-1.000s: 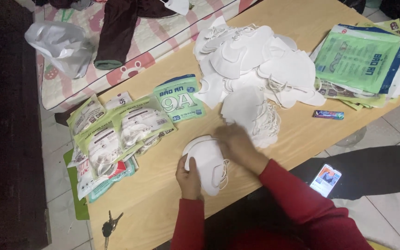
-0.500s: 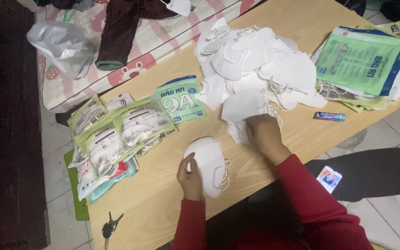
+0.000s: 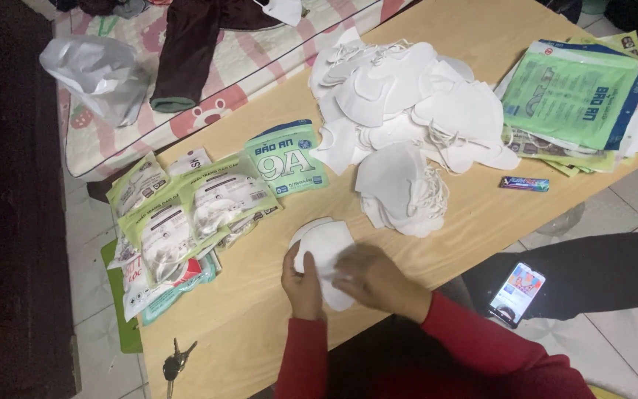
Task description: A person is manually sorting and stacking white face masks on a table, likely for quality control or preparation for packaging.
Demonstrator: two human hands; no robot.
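A white folded face mask (image 3: 326, 247) lies on the wooden table (image 3: 474, 214) in front of me. My left hand (image 3: 302, 284) grips its near left edge with thumb and fingers. My right hand (image 3: 379, 279) lies flat on the mask's right side, pressing it down. Both arms wear red sleeves. Just beyond sits a small stack of white masks (image 3: 400, 188), and behind that a large loose pile of white masks (image 3: 407, 96).
Several sealed green mask packets (image 3: 186, 210) lie at the left, one green pouch (image 3: 286, 159) beside them. A stack of empty green pouches (image 3: 588, 100) is at far right, with a small blue lighter (image 3: 523, 183). Keys (image 3: 175, 362), a lit phone (image 3: 517, 293) and a bed (image 3: 186, 66) surround the table.
My right hand came back from the small stack of masks and now rests on the mask under my left hand. The left hand stayed in place.
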